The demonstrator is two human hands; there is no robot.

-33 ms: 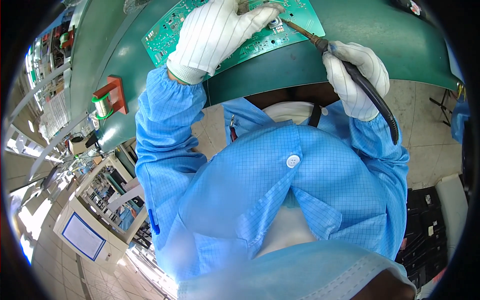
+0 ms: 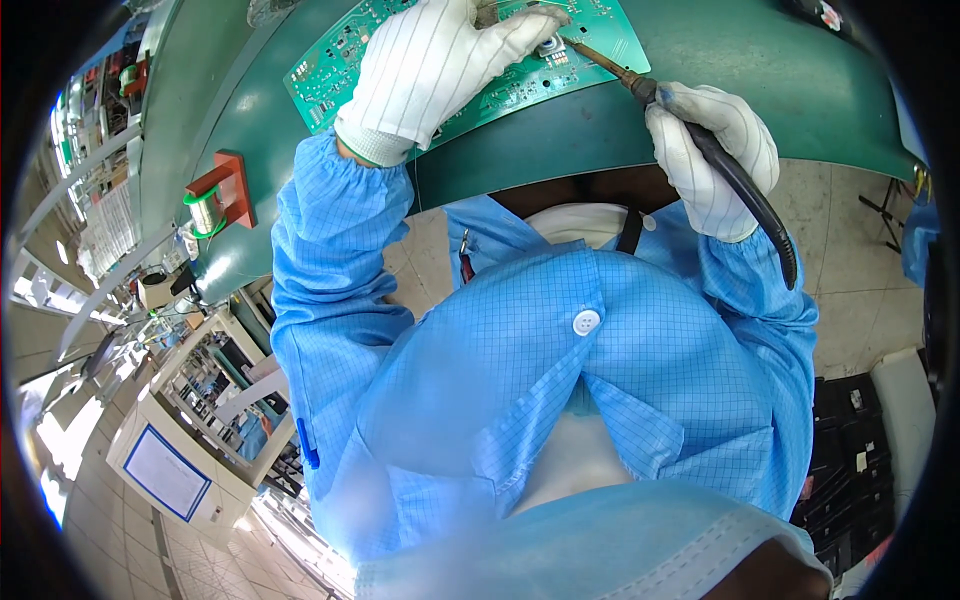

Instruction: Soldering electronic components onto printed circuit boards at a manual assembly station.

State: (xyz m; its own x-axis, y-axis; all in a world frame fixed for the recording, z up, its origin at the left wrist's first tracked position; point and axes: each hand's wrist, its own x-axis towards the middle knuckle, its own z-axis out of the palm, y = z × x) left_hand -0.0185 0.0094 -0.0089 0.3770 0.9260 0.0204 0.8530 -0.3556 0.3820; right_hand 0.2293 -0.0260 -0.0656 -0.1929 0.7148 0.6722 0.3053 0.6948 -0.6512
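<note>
A green circuit board lies on the green-topped bench, set at a slant, its upper part cut off by the frame. My left hand, in a white striped glove, rests over it, thumb and fingers drawn together near a small metallic component. Whatever those fingertips hold is too small or hidden to make out. In my right hand, also gloved, is a soldering iron with a black handle. Its thin brown tip points left and reaches the board beside that component, close to my left thumb; contact cannot be told.
At the left of the bench a solder wire spool sits on a red holder. A dark object stands at the far right. Black crates or trays are stacked on the floor at lower right.
</note>
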